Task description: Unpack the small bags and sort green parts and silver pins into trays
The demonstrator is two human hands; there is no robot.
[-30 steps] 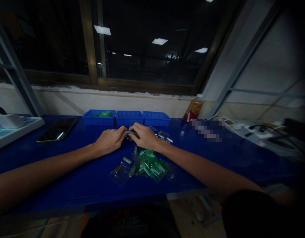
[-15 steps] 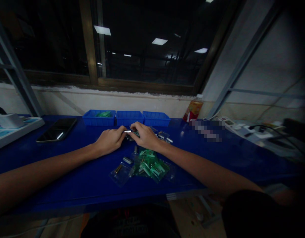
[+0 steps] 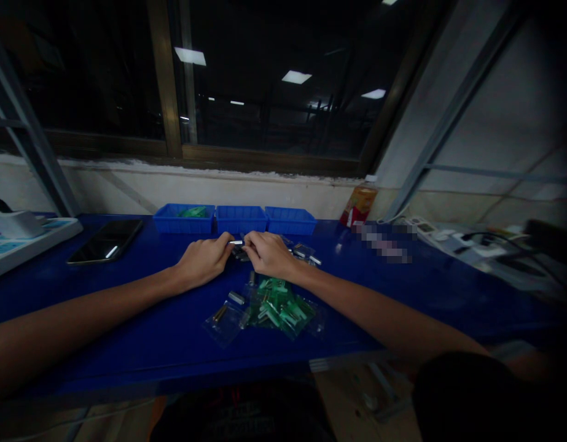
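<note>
Between the fingertips of my left hand (image 3: 204,261) is a small shiny metal piece (image 3: 236,242), its bright end pointing right. Just right of it my right hand (image 3: 269,255) has its fingers bent together; whatever they may pinch is hidden. Beneath and behind the right hand lie small metal parts (image 3: 314,259), partly covered by it. Closer to me is a heap of clear bags with green pieces (image 3: 283,307). A clear bag with brass-coloured pins (image 3: 220,314) and a silver cylinder-like part (image 3: 236,298) lie at its left.
Three blue bins stand along the back: the left bin (image 3: 161,224) holds green pieces, beside a middle bin (image 3: 241,228) and a right bin (image 3: 292,228). A phone (image 3: 105,241) and power strip (image 3: 57,236) lie left. A drink bottle (image 3: 360,205) and another power strip (image 3: 508,261) are right.
My right hand has shifted slightly down, and its fingertips have come away from the metal piece's end. My left hand has stayed nearly still, with the piece in its fingers.
</note>
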